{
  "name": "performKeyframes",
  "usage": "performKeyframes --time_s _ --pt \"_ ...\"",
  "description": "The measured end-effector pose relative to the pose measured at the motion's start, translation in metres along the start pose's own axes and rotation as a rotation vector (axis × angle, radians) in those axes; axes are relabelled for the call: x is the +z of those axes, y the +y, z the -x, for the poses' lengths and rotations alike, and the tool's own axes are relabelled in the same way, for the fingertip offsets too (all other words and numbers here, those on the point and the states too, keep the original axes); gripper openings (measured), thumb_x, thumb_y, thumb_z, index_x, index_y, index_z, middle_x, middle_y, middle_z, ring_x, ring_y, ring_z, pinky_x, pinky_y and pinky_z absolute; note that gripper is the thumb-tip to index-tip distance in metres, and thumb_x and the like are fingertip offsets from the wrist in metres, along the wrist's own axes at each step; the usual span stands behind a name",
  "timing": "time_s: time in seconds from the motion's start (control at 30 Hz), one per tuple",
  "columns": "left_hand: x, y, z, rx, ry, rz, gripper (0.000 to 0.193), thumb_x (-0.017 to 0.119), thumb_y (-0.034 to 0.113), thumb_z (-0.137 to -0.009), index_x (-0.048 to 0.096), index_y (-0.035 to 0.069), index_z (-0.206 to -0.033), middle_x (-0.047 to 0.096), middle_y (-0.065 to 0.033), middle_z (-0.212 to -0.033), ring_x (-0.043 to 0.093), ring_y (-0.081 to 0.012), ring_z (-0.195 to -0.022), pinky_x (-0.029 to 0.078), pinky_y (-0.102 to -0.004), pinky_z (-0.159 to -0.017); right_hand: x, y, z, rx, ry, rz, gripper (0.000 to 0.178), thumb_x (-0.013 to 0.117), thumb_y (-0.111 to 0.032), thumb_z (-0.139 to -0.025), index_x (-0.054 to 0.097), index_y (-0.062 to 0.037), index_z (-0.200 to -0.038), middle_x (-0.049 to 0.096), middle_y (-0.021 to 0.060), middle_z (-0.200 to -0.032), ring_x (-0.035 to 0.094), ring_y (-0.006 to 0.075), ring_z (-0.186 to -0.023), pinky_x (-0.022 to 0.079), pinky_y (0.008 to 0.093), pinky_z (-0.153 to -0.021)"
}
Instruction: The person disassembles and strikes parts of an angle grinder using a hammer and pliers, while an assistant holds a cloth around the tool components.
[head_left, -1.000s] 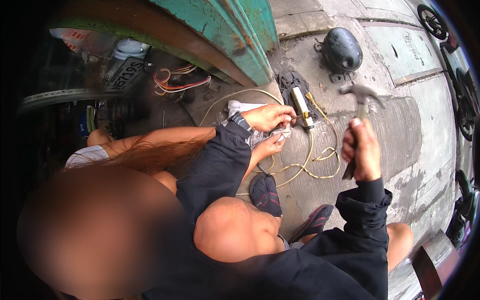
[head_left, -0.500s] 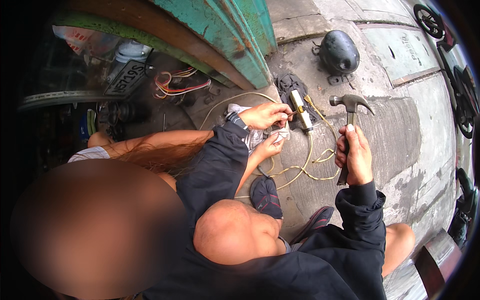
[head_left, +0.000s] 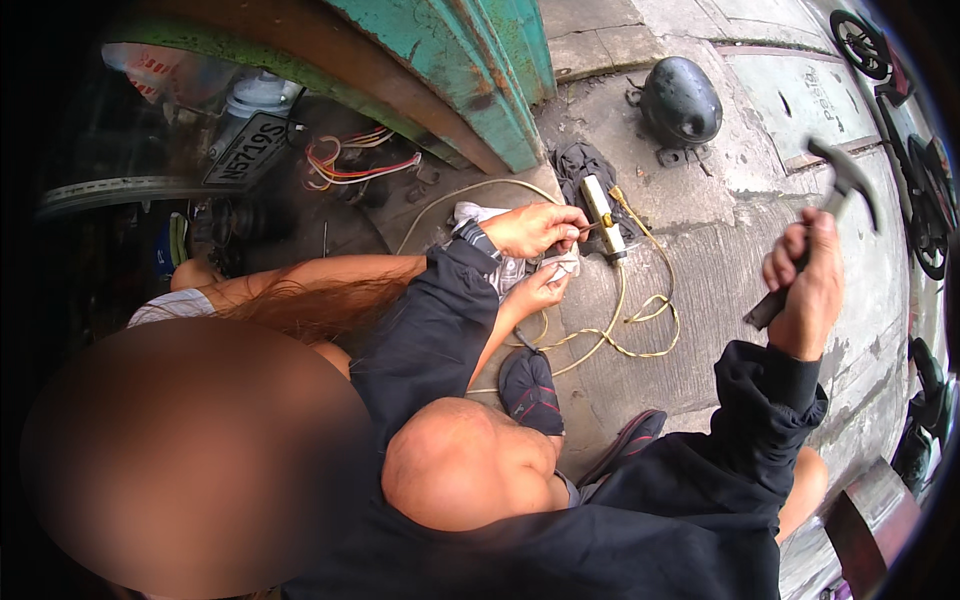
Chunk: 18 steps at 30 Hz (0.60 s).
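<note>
My right hand (head_left: 808, 285) is wrapped round the handle of a claw hammer (head_left: 846, 190), holding it up over the pavement at the right, its head slightly blurred. Farther left, my left hand (head_left: 535, 232), with a dark band at the wrist, pinches a thin brownish rod (head_left: 592, 227). The rod's tip points toward the white power strip (head_left: 603, 215), which has a yellow plug in it; whether they touch I cannot tell. Just below my left hand, another person's hand (head_left: 540, 290) holds a whitish cloth (head_left: 563, 266). My fingers partly hide the rod.
A black rounded compressor (head_left: 682, 100) stands on the pavement beyond the strip. Yellowish cord (head_left: 650, 350) loops over the ground by my shoe (head_left: 530, 385). A teal post (head_left: 490, 90) rises at the upper left, near bundled wires (head_left: 365, 170). Motorcycles (head_left: 918, 190) line the right edge.
My right hand has swung the hammer to the right, away from the power strip, and tilted its head over. My left hand and the other person's hand have hardly moved.
</note>
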<state>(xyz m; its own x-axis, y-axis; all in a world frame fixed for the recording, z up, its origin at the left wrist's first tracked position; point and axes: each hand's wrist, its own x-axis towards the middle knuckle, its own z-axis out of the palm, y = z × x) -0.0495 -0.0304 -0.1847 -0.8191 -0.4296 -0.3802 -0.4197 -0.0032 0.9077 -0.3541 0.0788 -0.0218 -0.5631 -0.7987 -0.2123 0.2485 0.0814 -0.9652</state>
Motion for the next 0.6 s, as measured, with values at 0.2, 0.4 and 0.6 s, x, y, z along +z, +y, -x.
performKeyframes --time_s 0.2,0.4,0.6 --pt "0.006 -0.026 -0.018 0.046 0.109 0.126 0.019 0.05 0.009 -0.103 0.06 -0.003 -0.115 0.061 -0.0024 -0.088 0.058 -0.0106 -0.08 0.049 -0.0277 -0.075 -0.007 0.107 0.035 0.688 -0.746 0.473 0.017 0.051 -0.027 -0.105 0.052 -0.0106 -0.102 0.046 -0.0021 -0.07 0.039 0.008 -0.049 0.033 0.025 -0.042" --pt "0.008 -0.009 -0.009 0.015 0.022 0.168 0.018 0.051 0.01 -0.103 0.061 -0.002 -0.113 0.062 -0.002 -0.086 0.057 -0.0106 -0.079 0.048 -0.0274 -0.075 -0.003 0.041 0.003 0.407 -0.061 0.005 0.017 0.049 -0.029 -0.106 0.048 -0.0122 -0.103 0.041 -0.0036 -0.07 0.035 0.005 -0.049 0.032 0.0233 -0.043" --pt "0.006 -0.005 -0.015 0.015 -0.01 0.001 0.02 0.051 0.011 -0.102 0.062 -0.001 -0.115 0.066 -0.0055 -0.092 0.062 -0.0133 -0.083 0.051 -0.0304 -0.078 0.001 0.073 0.038 0.339 -0.115 -0.041 0.025 0.047 -0.036 -0.108 0.048 -0.0116 -0.103 0.041 -0.0033 -0.07 0.034 0.0047 -0.047 0.03 0.0235 -0.041"
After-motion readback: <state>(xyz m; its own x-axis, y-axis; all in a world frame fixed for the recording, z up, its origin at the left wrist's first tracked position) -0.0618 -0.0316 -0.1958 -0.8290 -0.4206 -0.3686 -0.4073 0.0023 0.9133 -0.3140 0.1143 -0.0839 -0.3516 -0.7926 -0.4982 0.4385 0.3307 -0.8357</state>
